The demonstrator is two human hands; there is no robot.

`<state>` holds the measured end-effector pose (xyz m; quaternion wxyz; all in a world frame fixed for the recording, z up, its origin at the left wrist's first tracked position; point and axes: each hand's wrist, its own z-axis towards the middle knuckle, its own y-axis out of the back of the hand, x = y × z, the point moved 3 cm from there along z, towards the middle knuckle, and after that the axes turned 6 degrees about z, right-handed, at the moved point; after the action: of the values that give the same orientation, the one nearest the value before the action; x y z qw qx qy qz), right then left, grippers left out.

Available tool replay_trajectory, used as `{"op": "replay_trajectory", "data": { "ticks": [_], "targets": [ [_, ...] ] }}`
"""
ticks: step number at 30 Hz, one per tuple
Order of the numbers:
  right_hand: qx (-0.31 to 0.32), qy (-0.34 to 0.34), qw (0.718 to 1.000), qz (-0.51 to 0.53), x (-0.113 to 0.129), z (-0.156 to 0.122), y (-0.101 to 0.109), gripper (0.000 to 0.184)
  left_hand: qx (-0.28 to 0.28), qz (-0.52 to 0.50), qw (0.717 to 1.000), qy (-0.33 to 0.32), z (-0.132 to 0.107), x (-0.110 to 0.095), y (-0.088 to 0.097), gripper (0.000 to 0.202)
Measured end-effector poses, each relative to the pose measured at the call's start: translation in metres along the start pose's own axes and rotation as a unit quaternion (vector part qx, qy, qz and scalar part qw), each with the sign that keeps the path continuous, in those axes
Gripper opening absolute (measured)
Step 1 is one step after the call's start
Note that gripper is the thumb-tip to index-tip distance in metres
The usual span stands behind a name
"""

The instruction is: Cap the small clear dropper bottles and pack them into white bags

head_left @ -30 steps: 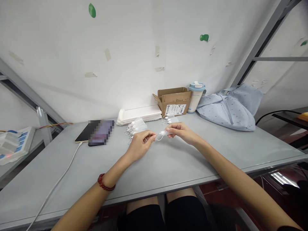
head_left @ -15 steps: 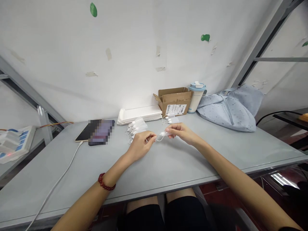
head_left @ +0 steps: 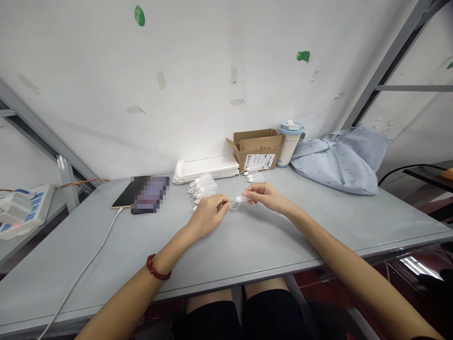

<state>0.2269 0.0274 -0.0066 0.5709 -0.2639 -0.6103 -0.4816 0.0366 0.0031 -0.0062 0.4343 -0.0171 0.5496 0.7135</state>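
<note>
Near the middle of the table, my right hand (head_left: 264, 196) is closed on a small white tag-like piece (head_left: 239, 199) with a thin white cord loop. My left hand (head_left: 211, 211) pinches at the tip of that cord, its thumb and finger pressed together. Just behind my left hand lies a pile of similar clear-and-white pieces with cords (head_left: 205, 183), partly hidden by the hand. A smaller group of the same pieces (head_left: 255, 177) rests beyond my right hand, in front of the box.
An open cardboard box (head_left: 258, 147) and a lidded cup (head_left: 287, 146) stand at the back, beside a light blue cloth bag (head_left: 339, 165). White flat packs (head_left: 207, 167) lie along the wall. Phones (head_left: 122, 193) with a cable (head_left: 95, 255) sit left, near a power strip (head_left: 31, 212).
Both hands stay almost in place, fingers still closed on the piece and its cord. The whole view has shifted very slightly.
</note>
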Motion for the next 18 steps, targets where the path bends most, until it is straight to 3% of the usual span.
{"op": "replay_trajectory", "data": {
  "ticks": [4, 18],
  "targets": [
    [0.002, 0.0, 1.0, -0.007, -0.003, 0.001, -0.003, 0.032, 0.003, 0.043, 0.999, -0.023, -0.002, 0.0, -0.003, 0.019],
    [0.0, 0.004, 1.0, -0.013, -0.004, -0.002, -0.015, 0.035, 0.0, 0.005, 1.0, 0.004, -0.003, 0.0, -0.005, 0.015]
  ]
}}
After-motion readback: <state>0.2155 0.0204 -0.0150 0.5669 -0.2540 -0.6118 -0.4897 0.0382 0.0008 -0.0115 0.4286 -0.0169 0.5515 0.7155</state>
